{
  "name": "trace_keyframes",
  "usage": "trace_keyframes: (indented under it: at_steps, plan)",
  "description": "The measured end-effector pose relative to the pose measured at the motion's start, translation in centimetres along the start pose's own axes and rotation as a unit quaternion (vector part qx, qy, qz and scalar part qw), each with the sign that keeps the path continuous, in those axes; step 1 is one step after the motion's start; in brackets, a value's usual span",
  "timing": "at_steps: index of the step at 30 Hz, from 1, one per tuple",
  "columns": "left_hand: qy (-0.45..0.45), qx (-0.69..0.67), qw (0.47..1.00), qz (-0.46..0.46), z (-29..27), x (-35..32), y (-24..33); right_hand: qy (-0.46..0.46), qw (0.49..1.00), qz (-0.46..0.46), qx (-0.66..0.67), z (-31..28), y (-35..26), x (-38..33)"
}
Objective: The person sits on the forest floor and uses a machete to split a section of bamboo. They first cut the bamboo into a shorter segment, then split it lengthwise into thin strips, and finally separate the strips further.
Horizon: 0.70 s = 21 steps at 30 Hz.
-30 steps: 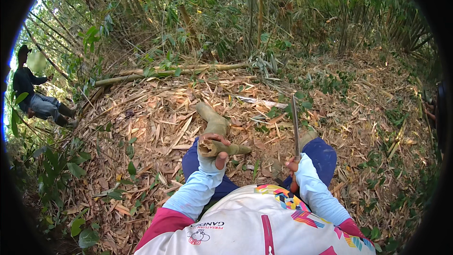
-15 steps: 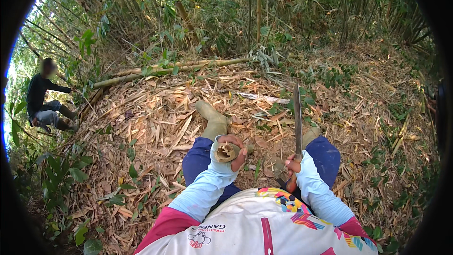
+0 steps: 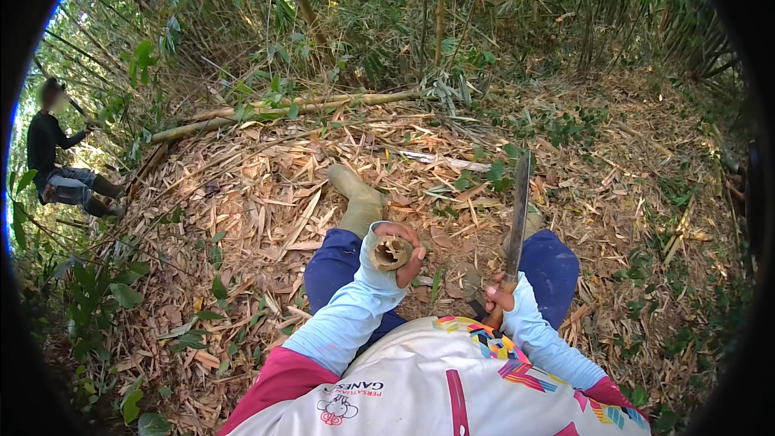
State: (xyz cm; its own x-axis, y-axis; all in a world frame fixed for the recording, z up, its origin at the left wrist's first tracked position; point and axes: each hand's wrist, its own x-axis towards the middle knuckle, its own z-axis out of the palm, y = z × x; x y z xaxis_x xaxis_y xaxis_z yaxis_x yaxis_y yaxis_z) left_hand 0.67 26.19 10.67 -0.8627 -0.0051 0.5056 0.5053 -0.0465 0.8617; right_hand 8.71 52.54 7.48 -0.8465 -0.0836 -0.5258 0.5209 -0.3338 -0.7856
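My left hand is wrapped round a short piece of bamboo. Its hollow, rough-edged end faces up toward me, and the rest of its length is mostly hidden behind that end. In front of my right knee, my right hand grips the wooden handle of a machete. The long dark blade points away from me, leaning slightly right, apart from the bamboo.
Dry bamboo leaves cover the ground. Cut bamboo poles lie beyond my boots, before dense thicket. At far left another person sits or crouches, holding up a long dark tool.
The bamboo's open end has turned more toward me. My machete blade has tipped slightly to the right. The other person has straightened up and raised an arm with the long tool.
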Motion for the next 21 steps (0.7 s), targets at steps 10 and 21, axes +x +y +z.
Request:
trace_keyframes:
  at_steps: [10,21]
  plan:
    - [-0.034,0.046,0.998,-0.012,0.9,0.2,1.3,-0.035,0.991,-0.075,-0.101,0.9,-0.7,-2.1]
    - [-0.008,0.023,0.998,-0.053,-0.4,-0.2,2.8,-0.017,0.956,-0.147,-0.254,5.4,-5.8,-5.6]
